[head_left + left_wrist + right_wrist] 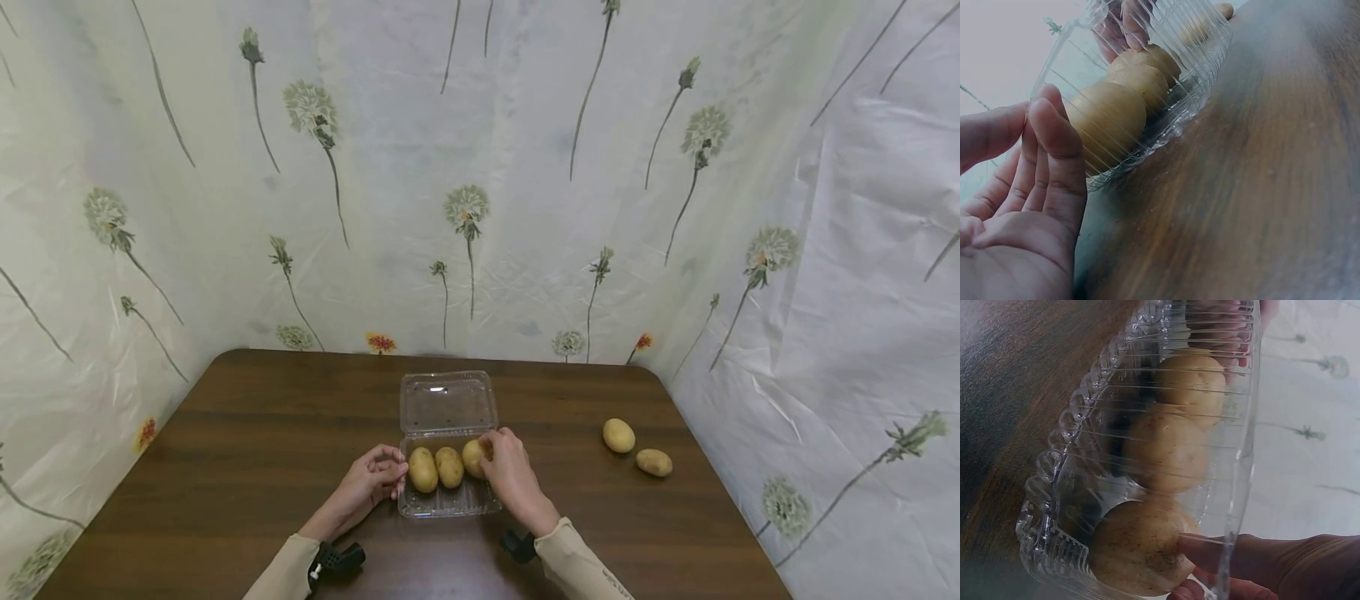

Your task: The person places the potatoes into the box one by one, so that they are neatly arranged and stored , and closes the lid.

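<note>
A clear plastic clamshell container lies on the table with its lid folded back, away from me. Inside its base, a left potato and a middle potato sit side by side. My right hand reaches over the right wall and grips a third potato at that end, thumb and fingers around it. At the opposite side, my left hand pinches the container's rim between thumb and fingertip. Through the ribbed wall, the left wrist view shows the potatoes in a row.
Two more potatoes lie on the dark wooden table to the right: a rounder potato and a longer potato nearer me. A flower-patterned curtain hangs behind the table and along both sides.
</note>
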`<state>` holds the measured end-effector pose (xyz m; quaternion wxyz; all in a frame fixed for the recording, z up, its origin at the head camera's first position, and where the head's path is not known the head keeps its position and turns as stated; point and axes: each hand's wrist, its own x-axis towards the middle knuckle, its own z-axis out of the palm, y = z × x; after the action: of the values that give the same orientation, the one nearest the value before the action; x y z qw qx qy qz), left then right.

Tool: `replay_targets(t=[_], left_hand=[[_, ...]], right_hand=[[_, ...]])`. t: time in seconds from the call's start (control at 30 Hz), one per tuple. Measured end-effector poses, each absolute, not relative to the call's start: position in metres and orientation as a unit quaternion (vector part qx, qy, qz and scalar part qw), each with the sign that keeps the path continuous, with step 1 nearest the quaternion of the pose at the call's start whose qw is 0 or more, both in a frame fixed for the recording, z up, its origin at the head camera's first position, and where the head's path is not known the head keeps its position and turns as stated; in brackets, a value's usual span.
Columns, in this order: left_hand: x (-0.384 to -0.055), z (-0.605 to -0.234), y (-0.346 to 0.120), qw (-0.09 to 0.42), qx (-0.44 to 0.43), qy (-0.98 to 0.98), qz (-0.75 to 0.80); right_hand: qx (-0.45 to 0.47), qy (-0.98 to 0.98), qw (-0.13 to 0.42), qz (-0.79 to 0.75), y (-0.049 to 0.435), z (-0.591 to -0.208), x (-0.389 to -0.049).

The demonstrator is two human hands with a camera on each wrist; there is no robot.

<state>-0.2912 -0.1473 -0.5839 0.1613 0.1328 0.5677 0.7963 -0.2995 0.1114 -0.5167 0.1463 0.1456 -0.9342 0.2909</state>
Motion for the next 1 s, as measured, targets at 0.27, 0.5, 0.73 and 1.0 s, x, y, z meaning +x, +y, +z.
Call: replay_targets(t=[0.27,0.5,0.73,1.0], left_hand=[[-0.292,-0.584,-0.146,0.159,0.125,0.568,0.798],[-0.292,-0.584,-0.146,0.161,0.116,0.565,0.801],[-0.293,-0.583,-0.145,0.162,0.111,0.570,0.798],[-0.294,-0.587,-0.145,0.163,0.117,0.566,0.800]], right_hand=[[0.156,-0.936,0.144,0.282,0.112,-0.514,-0.301],[0.168,-0.935,0.132,0.285,0.114,-0.512,-0.304],[0.179,-0.930,0.093,0.306,0.119,-0.508,-0.306],[0.198,-0.922,0.046,0.330,0.123,-0.501,-0.301]])
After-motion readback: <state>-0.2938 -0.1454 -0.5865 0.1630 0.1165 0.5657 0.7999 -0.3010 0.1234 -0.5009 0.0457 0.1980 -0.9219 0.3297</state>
